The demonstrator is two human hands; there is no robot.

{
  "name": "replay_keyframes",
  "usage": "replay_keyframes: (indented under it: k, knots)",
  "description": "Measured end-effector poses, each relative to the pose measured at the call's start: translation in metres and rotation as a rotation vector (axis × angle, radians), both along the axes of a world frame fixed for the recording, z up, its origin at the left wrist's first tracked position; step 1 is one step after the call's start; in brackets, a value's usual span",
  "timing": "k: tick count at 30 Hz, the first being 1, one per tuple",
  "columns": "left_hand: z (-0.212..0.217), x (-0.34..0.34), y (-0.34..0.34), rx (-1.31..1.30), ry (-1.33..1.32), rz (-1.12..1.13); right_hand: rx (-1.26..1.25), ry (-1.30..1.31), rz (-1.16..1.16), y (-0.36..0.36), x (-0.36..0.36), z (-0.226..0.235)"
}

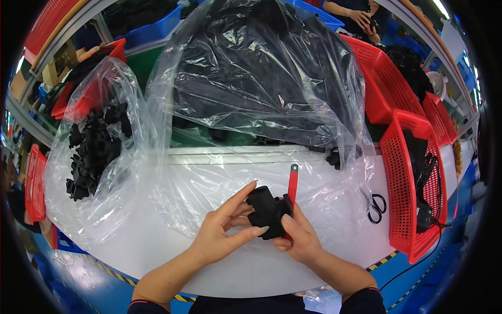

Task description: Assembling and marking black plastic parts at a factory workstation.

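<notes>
From the head camera, both hands meet over the near edge of the white worktop (157,246). The left hand (222,230) has its grip closed around a black plastic part (267,210), thumb beneath and fingers above. The right hand (298,238) clamps the same part from the right, together with a red-handled tool (292,184) that stands upright behind it. A clear bag of black parts (94,146) lies at the left edge, a large clear bag (256,78) at the far edge, scissors (376,208) and a red basket (413,183) at the right edge
</notes>
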State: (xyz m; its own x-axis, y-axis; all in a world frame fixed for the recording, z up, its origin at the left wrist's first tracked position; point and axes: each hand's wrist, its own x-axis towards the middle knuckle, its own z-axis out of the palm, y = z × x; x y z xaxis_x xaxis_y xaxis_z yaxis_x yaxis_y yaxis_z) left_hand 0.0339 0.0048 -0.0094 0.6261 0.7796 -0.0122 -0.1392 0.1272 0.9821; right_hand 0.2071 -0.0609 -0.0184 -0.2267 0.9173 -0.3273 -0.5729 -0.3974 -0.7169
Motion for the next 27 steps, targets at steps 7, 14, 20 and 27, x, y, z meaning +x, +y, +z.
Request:
replay_keyframes:
  k: [7, 14, 20, 27]
  knots:
    - [0.006, 0.004, -0.006, 0.292, 0.282, 0.040, 0.058, -0.105, 0.005, 0.000, -0.003, -0.001]
    - [0.001, -0.003, -0.017, 0.695, 0.239, 0.292, 0.017, 0.032, -0.011, -0.014, -0.012, 0.007]
    - [0.010, -0.003, -0.024, 0.653, 0.118, 0.259, 0.138, -0.052, 0.003, -0.026, -0.023, 0.017]
    - [0.012, -0.005, -0.003, 0.534, 0.140, 0.577, 0.039, 0.061, -0.008, -0.028, -0.024, 0.008]
